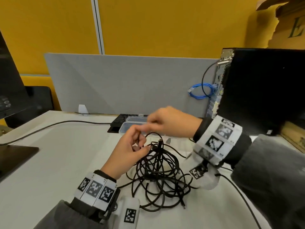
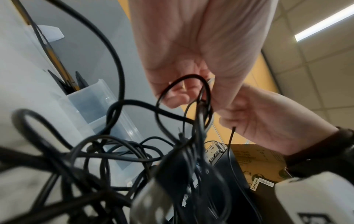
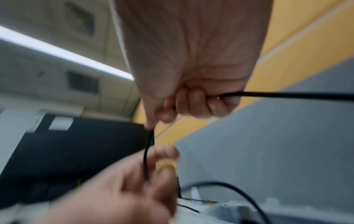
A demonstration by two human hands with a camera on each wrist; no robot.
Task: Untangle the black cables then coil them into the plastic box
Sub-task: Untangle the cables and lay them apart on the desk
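Fingers (image 1: 140, 142) of left hand (image 1: 127, 151): curled, pinching raised strands of tangled black cables (image 1: 158, 176). Right hand (image 1: 171, 123), just above: fingers gripping one strand. Tangle hangs below both onto white tabletop (image 1: 57, 162). Clear rectangular plastic box (image 1: 132, 124): just behind the fingers.

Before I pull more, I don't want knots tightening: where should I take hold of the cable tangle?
Probably at the lifted loop on top of the cable tangle, coming from above. It arches free of the pile beside the left hand, while lower strands cross tightly. The right hand already pinches one strand.
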